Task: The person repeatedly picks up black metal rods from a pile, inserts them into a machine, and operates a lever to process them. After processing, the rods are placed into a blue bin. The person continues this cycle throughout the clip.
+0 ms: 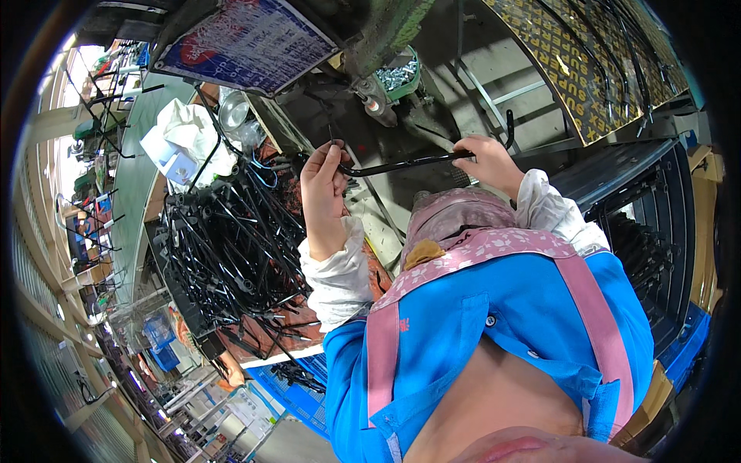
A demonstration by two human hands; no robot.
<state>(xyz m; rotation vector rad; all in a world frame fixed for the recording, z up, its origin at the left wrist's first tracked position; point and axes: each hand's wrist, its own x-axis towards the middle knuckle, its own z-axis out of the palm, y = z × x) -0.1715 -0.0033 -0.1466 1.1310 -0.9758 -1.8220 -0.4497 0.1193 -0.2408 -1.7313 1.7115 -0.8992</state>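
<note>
I hold a long, thin black bent metal rod [405, 162] crosswise in front of me with both hands. My left hand [323, 185] pinches its left end, fingers closed around it. At the rod's right end, my right hand [486, 160] grips just below an upturned hook. Both wrists wear white sleeve covers. The rod sits above a grey machine bed [401, 193], under a green machine head [386, 38].
A big tangled pile of similar black rods [231, 247] lies to my left. A green tray of small silver parts [401, 76] sits by the machine. A black crate [656, 231] stands on the right. White cloth [185, 135] and a printed sheet [247, 38] lie beyond.
</note>
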